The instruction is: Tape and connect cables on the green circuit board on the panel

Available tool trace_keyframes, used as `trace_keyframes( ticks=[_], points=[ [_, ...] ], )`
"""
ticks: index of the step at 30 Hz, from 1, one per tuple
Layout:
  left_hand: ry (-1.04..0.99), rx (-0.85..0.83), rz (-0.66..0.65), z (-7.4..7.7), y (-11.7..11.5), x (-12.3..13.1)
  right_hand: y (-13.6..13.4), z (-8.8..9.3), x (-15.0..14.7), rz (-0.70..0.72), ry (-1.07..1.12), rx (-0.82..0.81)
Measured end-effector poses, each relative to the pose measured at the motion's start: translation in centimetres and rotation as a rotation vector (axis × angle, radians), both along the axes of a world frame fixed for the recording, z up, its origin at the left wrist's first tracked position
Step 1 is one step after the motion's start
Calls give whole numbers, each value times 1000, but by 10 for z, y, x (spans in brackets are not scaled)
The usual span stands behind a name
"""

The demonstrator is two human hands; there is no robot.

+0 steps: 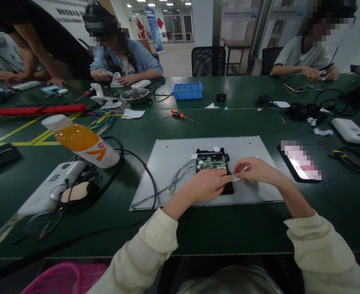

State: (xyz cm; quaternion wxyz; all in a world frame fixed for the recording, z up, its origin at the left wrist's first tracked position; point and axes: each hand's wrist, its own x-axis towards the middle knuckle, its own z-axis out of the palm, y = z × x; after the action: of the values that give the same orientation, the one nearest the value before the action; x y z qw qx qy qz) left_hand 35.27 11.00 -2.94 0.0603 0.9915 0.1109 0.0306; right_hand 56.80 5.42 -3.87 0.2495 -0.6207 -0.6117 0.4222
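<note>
A black plastic frame with a green circuit board (pixel 211 163) lies on a light grey panel (pixel 180 149) in front of me. My left hand (pixel 209 183) rests across the near part of the frame, its index finger stretched right to the edge of a small white strip, which looks like tape or paper (pixel 236 178). My right hand (pixel 253 169) pinches that strip between thumb and fingers at the frame's right side. Two more white bits stick to the frame's upper edge. Grey cables (pixel 180 173) run left from the board. My left hand hides part of the frame.
Left of the panel stand a tilted orange drink bottle (pixel 86 143), a white power bank (pixel 53 188) and black cables. A phone (pixel 301 163) lies to the right. Beyond are an orange screwdriver (pixel 180 114), a blue bin (pixel 187 91) and a metal bowl (pixel 134 96). Other people sit across the table.
</note>
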Motion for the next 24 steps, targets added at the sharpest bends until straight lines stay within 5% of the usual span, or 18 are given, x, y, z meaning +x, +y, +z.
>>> trace_keyframes(
  ticks=[4,11,24],
  points=[
    [20,24,7,0,0,0,2,0,6,-22,-33,107],
    [6,44,3,-2,1,0,0,-1,-4,176,122,-26],
    [38,51,49,-2,5,-1,2,-7,3,61,-52,-42]
  ],
)
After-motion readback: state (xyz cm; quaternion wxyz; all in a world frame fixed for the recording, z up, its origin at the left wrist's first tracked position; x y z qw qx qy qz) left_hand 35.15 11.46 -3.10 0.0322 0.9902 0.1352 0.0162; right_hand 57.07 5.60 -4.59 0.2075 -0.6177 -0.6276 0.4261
